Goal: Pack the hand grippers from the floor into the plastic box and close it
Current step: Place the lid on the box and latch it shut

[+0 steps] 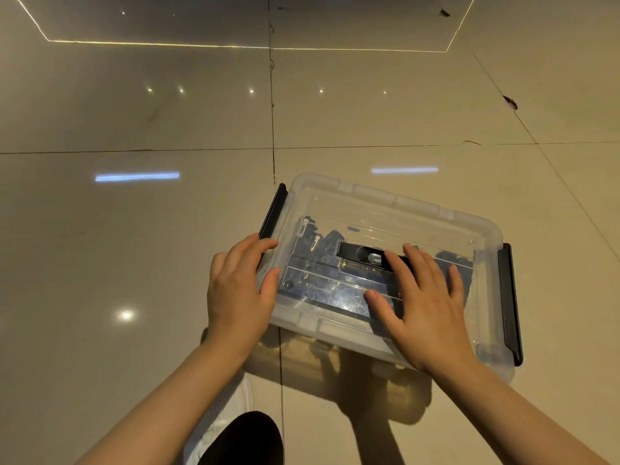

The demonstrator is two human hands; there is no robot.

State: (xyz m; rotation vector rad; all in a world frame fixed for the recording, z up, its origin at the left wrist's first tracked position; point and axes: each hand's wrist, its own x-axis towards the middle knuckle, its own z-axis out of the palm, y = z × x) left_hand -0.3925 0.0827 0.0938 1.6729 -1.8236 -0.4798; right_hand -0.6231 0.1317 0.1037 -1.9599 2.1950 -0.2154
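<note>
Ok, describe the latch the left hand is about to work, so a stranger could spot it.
On the tiled floor sits a clear plastic box with its lid on. The left latch is the black clip on its left end, by the left hand; its twin sits right, untouched.

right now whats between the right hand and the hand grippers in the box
In the head view, the clear lid lies between them: the right hand rests flat on it, with the dark hand grippers showing through underneath.

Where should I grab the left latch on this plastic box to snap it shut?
Take the black left latch by its free outer edge, coming from the box's left side. It stands flared out from the lid as a long thin bar, so press along its length. Your left hand already rests at its near end.
</note>
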